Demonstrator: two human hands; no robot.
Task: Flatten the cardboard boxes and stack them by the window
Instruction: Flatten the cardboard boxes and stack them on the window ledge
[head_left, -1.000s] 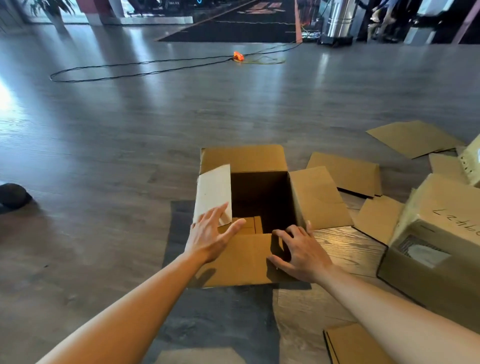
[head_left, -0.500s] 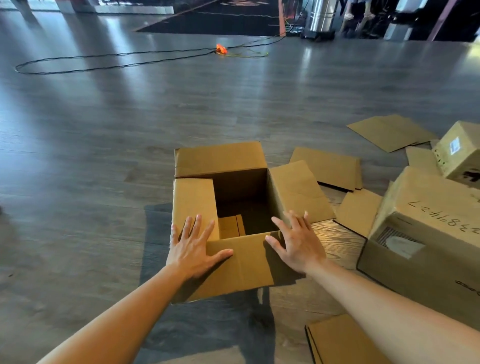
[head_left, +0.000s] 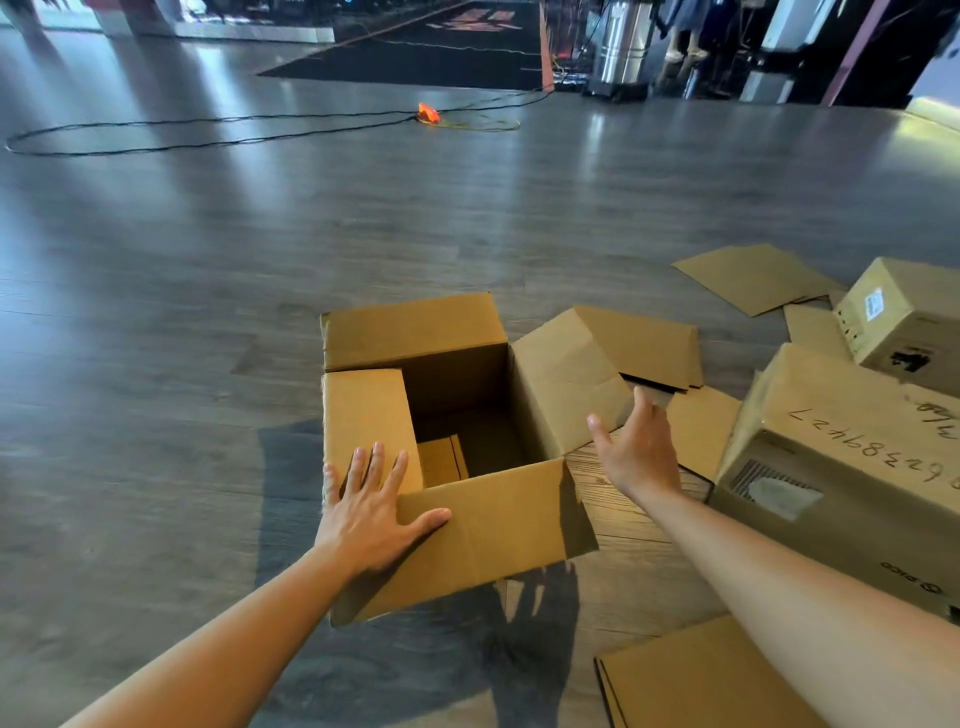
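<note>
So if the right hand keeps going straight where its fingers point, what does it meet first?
Probably the open box's right flap: the right hand is open beside it, fingers near its edge. Depth is unclear; it might pass over to the flat cardboard.

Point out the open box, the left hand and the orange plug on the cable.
open box (head_left: 498, 525), head view, near flap.
left hand (head_left: 371, 512), head view, back of hand.
orange plug (head_left: 429, 113), head view, its body.

Head view, forward-down, seemingly close

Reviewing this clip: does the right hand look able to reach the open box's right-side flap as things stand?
Probably yes. The right hand is open, with fingertips at the edge of the right flap of the open box; nothing lies between them. The left hand presses the near-left corner.
</note>
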